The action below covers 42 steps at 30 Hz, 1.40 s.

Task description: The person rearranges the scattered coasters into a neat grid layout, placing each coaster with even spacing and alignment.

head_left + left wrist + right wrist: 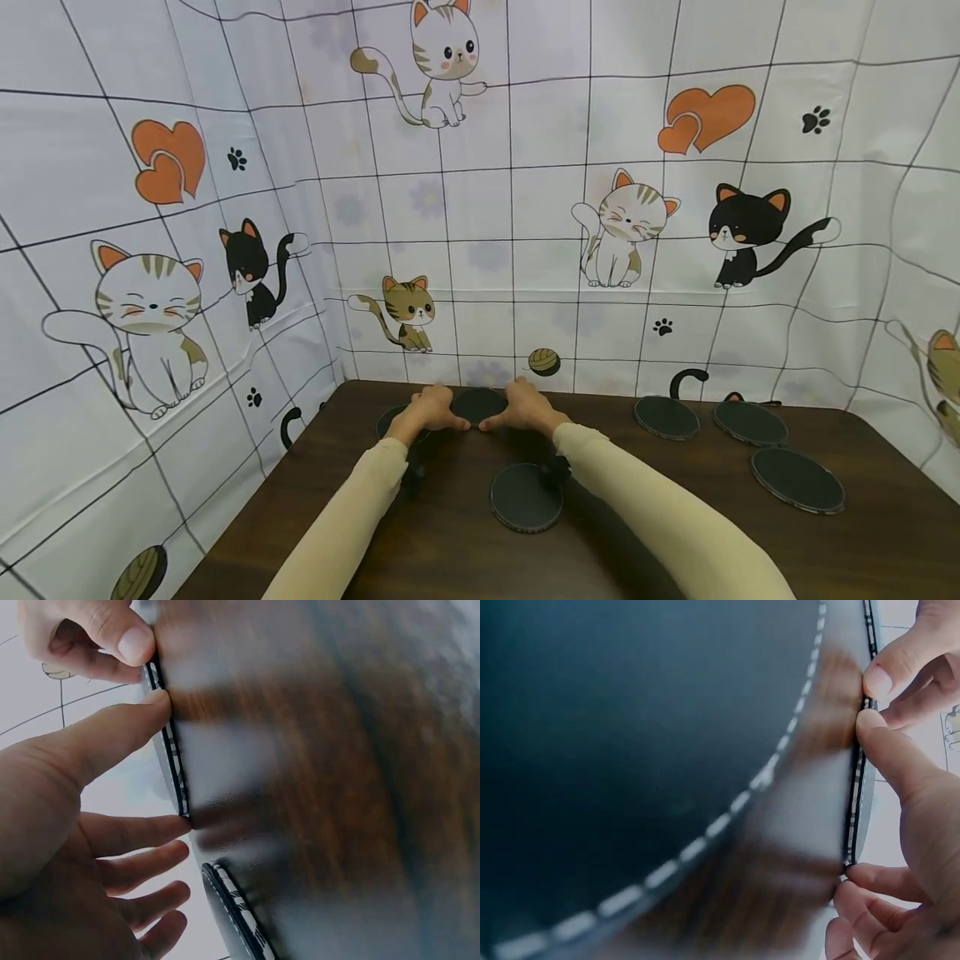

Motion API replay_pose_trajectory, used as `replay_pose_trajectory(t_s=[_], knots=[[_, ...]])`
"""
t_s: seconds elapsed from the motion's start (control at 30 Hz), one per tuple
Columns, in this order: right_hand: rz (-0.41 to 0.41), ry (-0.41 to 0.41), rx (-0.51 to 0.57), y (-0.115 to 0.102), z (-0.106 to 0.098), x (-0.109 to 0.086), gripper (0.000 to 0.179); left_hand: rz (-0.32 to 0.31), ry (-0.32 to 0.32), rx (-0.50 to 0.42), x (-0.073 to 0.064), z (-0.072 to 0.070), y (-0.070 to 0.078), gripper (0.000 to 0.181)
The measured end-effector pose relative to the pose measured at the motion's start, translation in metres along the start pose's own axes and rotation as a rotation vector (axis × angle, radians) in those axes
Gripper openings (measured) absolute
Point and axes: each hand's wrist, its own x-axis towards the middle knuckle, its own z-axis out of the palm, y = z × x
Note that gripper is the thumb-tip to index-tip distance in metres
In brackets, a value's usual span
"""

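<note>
At the back of the dark wooden table, both hands hold one round dark coaster with white stitching along its rim. My left hand has its thumb on the coaster's near edge and its index finger on the left side. On the opposite side is my right hand, its thumb and index finger likewise on the rim. The two thumbs sit close together at the near edge. Partly hidden behind the left hand lies another coaster. A further coaster lies nearer, beside the right wrist.
Three more coasters lie on the right of the table: one towards the back, one beside it, and one closer. A white sheet printed with cats hangs behind the table and along its sides.
</note>
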Motion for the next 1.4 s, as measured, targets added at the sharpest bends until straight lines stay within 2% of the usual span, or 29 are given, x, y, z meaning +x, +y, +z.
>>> replay_pose_trajectory(t_s=[0.07, 0.27, 0.37, 0.5, 0.63, 0.8, 0.9, 1.0, 1.2, 1.4], knots=[[-0.004, 0.006, -0.001, 0.002, 0.001, -0.002, 0.066, 0.000, -0.009, -0.027, 0.000, 0.001, 0.000, 0.047], [-0.025, 0.033, -0.026, 0.002, -0.003, -0.008, 0.064, 0.000, -0.018, -0.208, -0.001, 0.001, -0.003, 0.047], [-0.023, 0.048, -0.018, 0.001, -0.008, -0.011, 0.069, 0.041, 0.002, -0.240, -0.002, -0.001, -0.005, 0.055], [-0.045, 0.102, 0.004, 0.006, -0.017, -0.018, 0.078, 0.128, 0.056, -0.285, -0.007, -0.006, -0.001, 0.050], [-0.069, 0.170, 0.020, 0.013, -0.032, -0.033, 0.085, 0.199, 0.129, -0.310, -0.015, -0.014, 0.016, 0.049], [-0.073, 0.223, 0.083, 0.025, -0.060, -0.064, 0.086, 0.240, 0.221, -0.230, -0.023, -0.024, 0.044, 0.066], [-0.077, 0.256, 0.129, 0.034, -0.079, -0.083, 0.082, 0.278, 0.264, -0.219, -0.027, -0.031, 0.063, 0.071], [-0.072, 0.270, 0.147, 0.041, -0.097, -0.104, 0.079, 0.327, 0.265, -0.257, -0.032, -0.037, 0.080, 0.071], [-0.088, 0.264, 0.137, 0.052, -0.122, -0.147, 0.080, 0.430, 0.210, -0.408, -0.040, -0.042, 0.104, 0.060], [-0.074, 0.268, 0.082, 0.063, -0.128, -0.172, 0.078, 0.472, 0.193, -0.375, -0.046, -0.035, 0.125, 0.060]])
